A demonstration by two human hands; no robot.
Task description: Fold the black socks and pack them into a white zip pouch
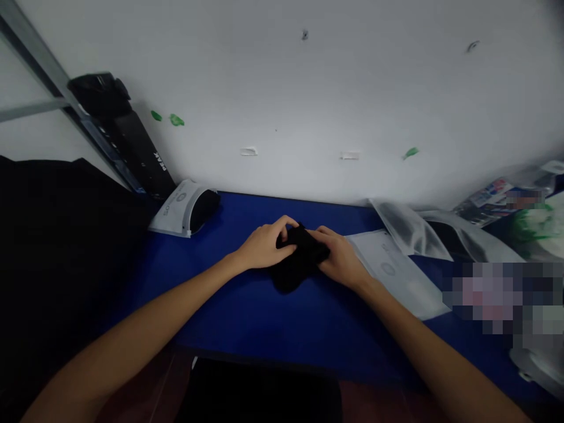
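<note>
While both hands press a black cloth (297,258) on the blue table (247,311), left hand (264,247) and right hand (339,261) grip it; firm, even pressure would likely keep it flat.

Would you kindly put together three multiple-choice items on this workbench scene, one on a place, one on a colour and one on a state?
1. Where does the black cloth item lie?
A. On the table, between both hands
B. Inside the pouch at the left
C. On the floor

2. What colour is the table top?
A. Red
B. Blue
C. Yellow

3. What are the left hand and the right hand doing?
A. Both raised in the air
B. Only one touches the cloth
C. Both rest on the cloth, fingers curled over it

Answers: 1 A, the cloth sits on the table with a hand at each side. 2 B, the surface around the arms is deep blue. 3 C, both hands press on the dark bundle from either side; a white flat pouch lies just right of them.
</note>
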